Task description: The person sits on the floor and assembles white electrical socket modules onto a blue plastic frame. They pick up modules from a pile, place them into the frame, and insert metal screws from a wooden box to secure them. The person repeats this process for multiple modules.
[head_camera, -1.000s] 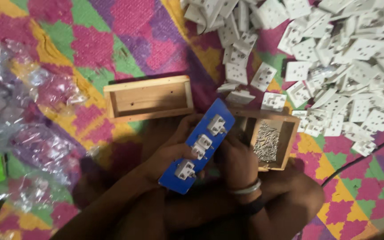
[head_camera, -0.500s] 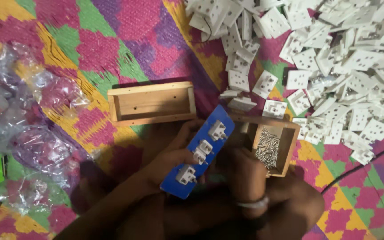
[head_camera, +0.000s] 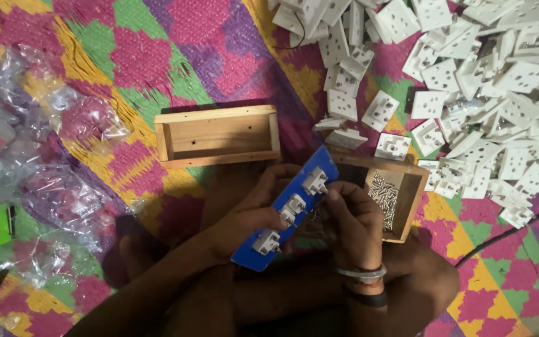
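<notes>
Over a bright woven mat (head_camera: 157, 56), both hands grip a blue plate (head_camera: 285, 209).

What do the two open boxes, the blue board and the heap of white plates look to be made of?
Empty box and screw box: bare, unpainted wood, with tan grain and plank edges showing. Blue board, in the left hand: rigid and smooth, probably plastic or painted; it is too dim to tell which. White plates: moulded plastic, by their uniform matte white and punched holes.

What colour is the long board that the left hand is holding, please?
Blue, with three small white fittings along it; the board shows best in the head view.
</notes>
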